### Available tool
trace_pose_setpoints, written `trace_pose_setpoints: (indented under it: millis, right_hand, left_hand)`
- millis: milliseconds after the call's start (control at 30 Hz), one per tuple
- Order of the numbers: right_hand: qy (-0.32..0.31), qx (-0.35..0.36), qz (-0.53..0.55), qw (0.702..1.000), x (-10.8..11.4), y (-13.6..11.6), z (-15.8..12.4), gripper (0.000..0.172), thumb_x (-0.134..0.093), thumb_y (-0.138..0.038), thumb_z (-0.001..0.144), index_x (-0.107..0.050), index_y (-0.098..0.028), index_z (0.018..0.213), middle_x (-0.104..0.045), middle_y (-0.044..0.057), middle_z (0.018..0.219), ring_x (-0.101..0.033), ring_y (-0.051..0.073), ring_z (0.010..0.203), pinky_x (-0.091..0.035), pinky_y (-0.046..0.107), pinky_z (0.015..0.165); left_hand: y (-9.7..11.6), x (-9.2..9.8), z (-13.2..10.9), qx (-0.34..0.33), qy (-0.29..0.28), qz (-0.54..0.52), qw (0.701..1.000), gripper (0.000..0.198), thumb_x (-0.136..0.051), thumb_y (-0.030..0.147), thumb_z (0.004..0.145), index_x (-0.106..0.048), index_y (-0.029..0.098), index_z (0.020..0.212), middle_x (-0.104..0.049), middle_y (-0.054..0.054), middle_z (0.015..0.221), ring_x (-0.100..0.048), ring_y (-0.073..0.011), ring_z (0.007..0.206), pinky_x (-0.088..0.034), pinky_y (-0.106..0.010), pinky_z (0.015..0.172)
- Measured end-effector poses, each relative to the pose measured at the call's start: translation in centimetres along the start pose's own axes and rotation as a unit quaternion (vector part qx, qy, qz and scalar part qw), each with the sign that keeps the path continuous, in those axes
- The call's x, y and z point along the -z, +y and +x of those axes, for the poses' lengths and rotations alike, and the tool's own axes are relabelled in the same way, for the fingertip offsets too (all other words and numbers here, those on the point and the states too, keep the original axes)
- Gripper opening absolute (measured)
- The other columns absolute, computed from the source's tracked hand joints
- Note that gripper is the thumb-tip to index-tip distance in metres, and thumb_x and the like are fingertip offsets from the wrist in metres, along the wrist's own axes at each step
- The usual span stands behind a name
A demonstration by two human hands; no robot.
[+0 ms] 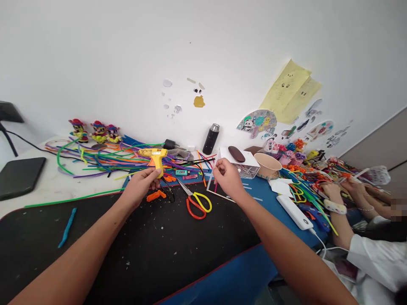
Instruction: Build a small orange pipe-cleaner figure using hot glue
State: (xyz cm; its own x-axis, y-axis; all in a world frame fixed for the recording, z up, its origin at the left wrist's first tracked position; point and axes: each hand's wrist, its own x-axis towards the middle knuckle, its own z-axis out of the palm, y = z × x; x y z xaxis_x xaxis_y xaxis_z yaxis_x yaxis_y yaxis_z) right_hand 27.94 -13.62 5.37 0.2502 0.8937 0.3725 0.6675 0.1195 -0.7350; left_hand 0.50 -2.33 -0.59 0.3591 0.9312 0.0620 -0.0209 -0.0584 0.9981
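My left hand (144,182) is closed round the handle of a yellow hot glue gun (154,154), whose nozzle points left over the pipe cleaners. My right hand (226,176) has its fingers pinched together; what they hold, if anything, is too small to make out. It is above a white-edged dark board (219,191) and close to the tips of some black pipe cleaners (203,161). Between my hands, scissors (197,203) with one red and one yellow handle lie partly open on the black mat (152,250). Orange pieces (155,195) lie below my left hand.
Many coloured pipe cleaners (104,159) lie along the wall. A black thermos (211,139), a white box (244,159) and a paper bowl (267,165) stand at the back. A white power strip (294,212) lies right. Another person's hands (332,190) work at the far right.
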Motion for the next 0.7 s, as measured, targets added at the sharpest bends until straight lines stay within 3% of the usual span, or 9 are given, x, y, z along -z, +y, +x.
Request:
trace_pose_setpoints:
  millis: [267, 467, 567, 700]
  right_hand:
    - [-0.042, -0.014, -0.106, 0.993, -3.3, 2.1, 0.6, 0.005, -0.052, -0.027, 0.090, -0.047, -0.026, 0.088, -0.064, -0.003, 0.071, -0.062, 0.017, 0.062, -0.040, 0.026, 0.058]
    - [-0.078, -0.041, -0.136, 0.987, -3.5, 4.0, -0.4, 0.014, -0.050, -0.033, 0.097, -0.055, -0.024, 0.089, -0.066, -0.001, 0.072, -0.064, 0.017, 0.059, -0.042, 0.026, 0.058]
    - [-0.066, -0.058, -0.069, 0.994, -3.8, 4.4, -0.5, 0.019, -0.051, -0.038, 0.097, -0.060, -0.022, 0.091, -0.064, -0.002, 0.069, -0.063, 0.015, 0.053, -0.044, 0.025, 0.055]
    - [-0.021, -0.099, 0.157, 0.982, -5.8, 3.6, 0.4, 0.029, -0.058, -0.045, 0.090, -0.065, -0.020, 0.101, -0.062, -0.004, 0.068, -0.059, 0.013, 0.044, -0.038, 0.023, 0.041]
  left_hand:
    - [0.4, -0.2, -0.2, 0.028, 0.004, -0.037, 0.999, 0.039, -0.073, 0.058, 0.074, -0.063, 0.021, 0.078, -0.062, -0.003, 0.061, -0.054, -0.0178, 0.056, -0.040, -0.028, 0.053]
    - [0.0, -0.2, 0.0, 0.020, 0.025, -0.040, 0.999, 0.035, -0.068, 0.055, 0.076, -0.056, 0.023, 0.075, -0.056, 0.001, 0.062, -0.055, -0.0177, 0.055, -0.039, -0.028, 0.052]
    - [-0.1, -0.4, 0.0, 0.030, 0.017, -0.054, 0.998, 0.036, -0.065, 0.057, 0.077, -0.055, 0.022, 0.077, -0.058, 0.000, 0.063, -0.055, -0.0172, 0.054, -0.040, -0.029, 0.051]
    - [-0.2, -0.6, -0.1, 0.034, -0.012, -0.088, 0.995, 0.035, -0.060, 0.054, 0.079, -0.056, 0.020, 0.080, -0.066, -0.004, 0.074, -0.060, -0.0177, 0.057, -0.043, -0.029, 0.051]
